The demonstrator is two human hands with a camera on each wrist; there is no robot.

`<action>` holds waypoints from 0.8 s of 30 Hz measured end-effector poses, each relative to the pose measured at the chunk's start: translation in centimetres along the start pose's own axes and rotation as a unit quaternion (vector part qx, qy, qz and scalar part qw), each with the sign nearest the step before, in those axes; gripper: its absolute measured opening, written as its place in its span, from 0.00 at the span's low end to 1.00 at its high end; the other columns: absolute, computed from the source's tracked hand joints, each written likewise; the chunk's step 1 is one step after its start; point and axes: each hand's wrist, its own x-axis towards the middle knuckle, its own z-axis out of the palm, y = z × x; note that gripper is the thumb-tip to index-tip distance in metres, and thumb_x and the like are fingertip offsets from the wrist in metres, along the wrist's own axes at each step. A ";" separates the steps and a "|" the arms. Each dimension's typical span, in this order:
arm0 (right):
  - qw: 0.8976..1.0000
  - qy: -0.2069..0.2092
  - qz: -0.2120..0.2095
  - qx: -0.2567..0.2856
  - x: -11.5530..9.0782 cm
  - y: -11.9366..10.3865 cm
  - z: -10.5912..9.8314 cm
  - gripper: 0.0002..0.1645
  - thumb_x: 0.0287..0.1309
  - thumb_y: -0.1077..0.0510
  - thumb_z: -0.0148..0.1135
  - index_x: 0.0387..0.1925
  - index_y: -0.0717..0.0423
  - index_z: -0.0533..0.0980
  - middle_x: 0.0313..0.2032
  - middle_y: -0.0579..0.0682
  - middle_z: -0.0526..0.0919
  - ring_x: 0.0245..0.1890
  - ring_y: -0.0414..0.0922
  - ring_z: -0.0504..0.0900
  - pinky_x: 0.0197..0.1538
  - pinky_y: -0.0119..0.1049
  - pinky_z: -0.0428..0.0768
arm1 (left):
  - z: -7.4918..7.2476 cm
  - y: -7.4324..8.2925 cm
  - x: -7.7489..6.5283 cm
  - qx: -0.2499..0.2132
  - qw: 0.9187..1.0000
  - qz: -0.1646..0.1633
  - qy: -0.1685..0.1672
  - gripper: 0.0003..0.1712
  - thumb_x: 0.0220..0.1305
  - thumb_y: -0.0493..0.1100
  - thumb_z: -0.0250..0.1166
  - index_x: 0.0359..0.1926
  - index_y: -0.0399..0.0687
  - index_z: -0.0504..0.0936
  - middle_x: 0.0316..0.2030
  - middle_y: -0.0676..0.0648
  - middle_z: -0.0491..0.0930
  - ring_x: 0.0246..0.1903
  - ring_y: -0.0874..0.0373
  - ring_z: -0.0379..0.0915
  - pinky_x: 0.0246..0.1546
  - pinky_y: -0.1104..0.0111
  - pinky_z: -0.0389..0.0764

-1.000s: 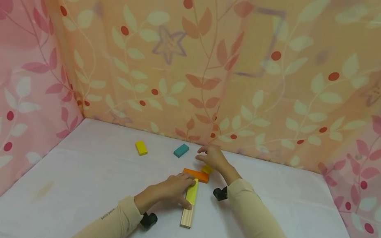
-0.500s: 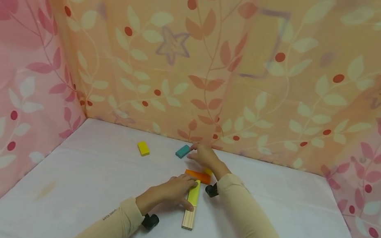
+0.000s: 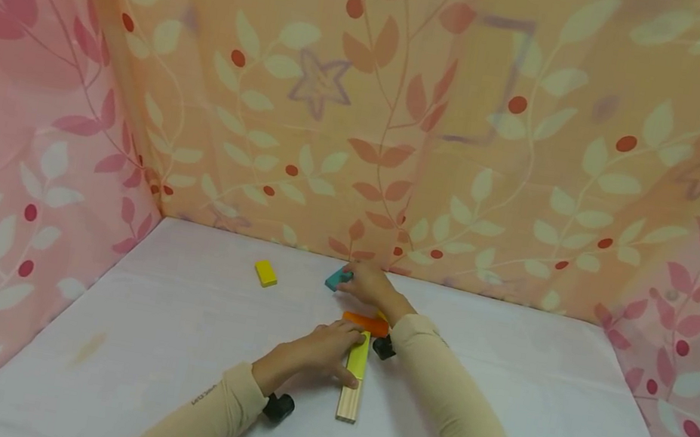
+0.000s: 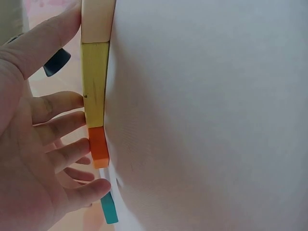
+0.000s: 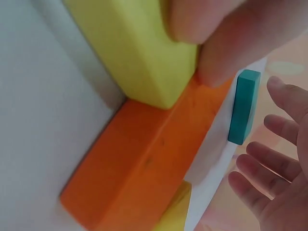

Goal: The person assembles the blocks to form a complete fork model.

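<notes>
In the head view, a yellow-green block [image 3: 358, 357] and a plain wooden block [image 3: 348, 402] lie end to end, with an orange block [image 3: 361, 323] across their far end. My left hand [image 3: 317, 351] rests along their left side; in the left wrist view, its thumb is at the plain block and fingertips are at the yellow-green and orange ones. My right hand [image 3: 370, 283] is over the teal block [image 3: 333, 279], partly covering it. In the right wrist view, its fingers are spread beside the teal block [image 5: 244, 108], with a gap showing.
A loose yellow block [image 3: 265, 274] lies at the back left of the white cloth [image 3: 206, 303]. Another yellow block [image 5: 175, 211] lies behind the orange one, mostly hidden by the right arm in the head view. Patterned curtains [image 3: 256, 119] enclose the back and sides.
My right hand has moved left, from above the yellow block behind the orange one to the teal block. My left hand has stayed at the row of blocks.
</notes>
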 end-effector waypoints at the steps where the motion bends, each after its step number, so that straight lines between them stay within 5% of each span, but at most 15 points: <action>1: 1.000 -0.003 0.004 0.001 0.0 -0.1 0.0 0.26 0.60 0.50 0.67 0.56 0.59 0.78 0.52 0.53 0.82 0.49 0.48 0.79 0.60 0.43 0.78 | -0.1 0.1 -0.1 0.000 1.000 0.001 0.001 0.46 0.49 0.62 0.74 0.66 0.48 0.71 0.68 0.49 0.67 0.70 0.52 0.58 0.67 0.48 0.65; 24: 0.999 0.002 0.017 -0.034 0.4 -0.8 1.2 0.20 0.62 0.49 0.64 0.50 0.57 0.78 0.47 0.53 0.79 0.46 0.48 0.78 0.60 0.43 0.77 | 0.0 0.0 0.0 0.006 1.000 0.002 0.004 0.48 0.49 0.62 0.74 0.67 0.48 0.70 0.69 0.50 0.66 0.70 0.54 0.57 0.66 0.51 0.66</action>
